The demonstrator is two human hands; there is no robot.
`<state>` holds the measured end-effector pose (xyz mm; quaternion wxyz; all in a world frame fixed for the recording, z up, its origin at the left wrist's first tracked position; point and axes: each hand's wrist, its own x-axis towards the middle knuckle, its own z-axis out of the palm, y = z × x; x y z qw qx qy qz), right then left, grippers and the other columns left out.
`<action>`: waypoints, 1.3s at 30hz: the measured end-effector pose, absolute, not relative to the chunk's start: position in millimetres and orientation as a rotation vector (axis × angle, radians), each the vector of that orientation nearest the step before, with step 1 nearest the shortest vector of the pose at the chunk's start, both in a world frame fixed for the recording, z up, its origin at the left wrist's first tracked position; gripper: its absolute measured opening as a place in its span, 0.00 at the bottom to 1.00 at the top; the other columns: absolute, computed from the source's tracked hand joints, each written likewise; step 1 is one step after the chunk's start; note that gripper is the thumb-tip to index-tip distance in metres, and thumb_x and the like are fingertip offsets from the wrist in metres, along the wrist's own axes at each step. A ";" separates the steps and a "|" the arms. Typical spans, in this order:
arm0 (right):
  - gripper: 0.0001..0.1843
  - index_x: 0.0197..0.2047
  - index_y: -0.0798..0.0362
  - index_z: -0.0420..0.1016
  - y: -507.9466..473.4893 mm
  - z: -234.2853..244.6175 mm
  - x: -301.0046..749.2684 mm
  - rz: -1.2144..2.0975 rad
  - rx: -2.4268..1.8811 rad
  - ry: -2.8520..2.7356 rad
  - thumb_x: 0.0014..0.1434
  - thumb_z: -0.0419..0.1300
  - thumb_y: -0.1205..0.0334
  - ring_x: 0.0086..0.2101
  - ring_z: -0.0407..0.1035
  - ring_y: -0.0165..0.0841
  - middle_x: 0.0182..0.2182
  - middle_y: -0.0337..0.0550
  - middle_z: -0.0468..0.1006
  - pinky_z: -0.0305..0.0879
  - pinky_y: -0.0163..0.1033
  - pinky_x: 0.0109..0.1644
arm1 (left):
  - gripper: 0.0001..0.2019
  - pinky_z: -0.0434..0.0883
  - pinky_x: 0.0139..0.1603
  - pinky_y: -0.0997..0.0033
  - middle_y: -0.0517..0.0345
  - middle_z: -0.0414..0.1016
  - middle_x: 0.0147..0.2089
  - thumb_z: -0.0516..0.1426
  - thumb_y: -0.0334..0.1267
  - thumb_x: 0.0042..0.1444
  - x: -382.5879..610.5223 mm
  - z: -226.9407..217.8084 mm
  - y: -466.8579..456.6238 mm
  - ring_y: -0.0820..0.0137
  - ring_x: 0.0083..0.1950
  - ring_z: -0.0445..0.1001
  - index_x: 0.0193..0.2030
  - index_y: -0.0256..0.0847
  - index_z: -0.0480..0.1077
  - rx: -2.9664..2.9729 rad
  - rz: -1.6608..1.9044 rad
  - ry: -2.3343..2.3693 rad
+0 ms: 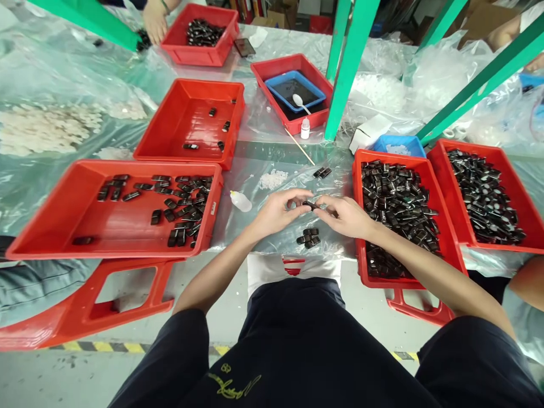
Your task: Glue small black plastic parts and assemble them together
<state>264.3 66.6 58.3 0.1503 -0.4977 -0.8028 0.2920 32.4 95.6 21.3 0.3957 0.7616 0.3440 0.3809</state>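
Observation:
Over the plastic-covered table, my left hand (283, 211) and my right hand (345, 215) meet, both pinching one small glossy black part (310, 205). Its exact kind is too small to tell. Just below my hands lies a small group of similar black parts (309, 238). Beyond my fingers are a few more black parts (322, 172) and a heap of tiny white pieces (273, 179). A squeeze bottle (241, 201) with a yellow tip lies left of my left hand. Under my right forearm stands a red bin (359, 249) full of black parts.
At left are a red bin (114, 249) with scattered black parts and another red bin (182, 85) behind it. Green posts (346, 73) rise from the table. A red tray (263, 71) holds a blue tray (293, 76) and spoon (300, 102). Another person's hand (155, 22) shows top left.

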 end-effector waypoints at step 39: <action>0.13 0.35 0.50 0.72 64.3 56.6 280.1 0.822 -1.442 -1.972 0.67 0.58 0.51 0.26 0.59 0.30 0.25 0.35 0.68 0.58 0.39 0.36 | 0.13 0.73 0.29 0.71 0.54 0.83 0.33 0.67 0.49 0.59 62.9 10.5 112.1 0.66 0.35 0.82 0.40 0.40 0.80 1.555 1.164 0.942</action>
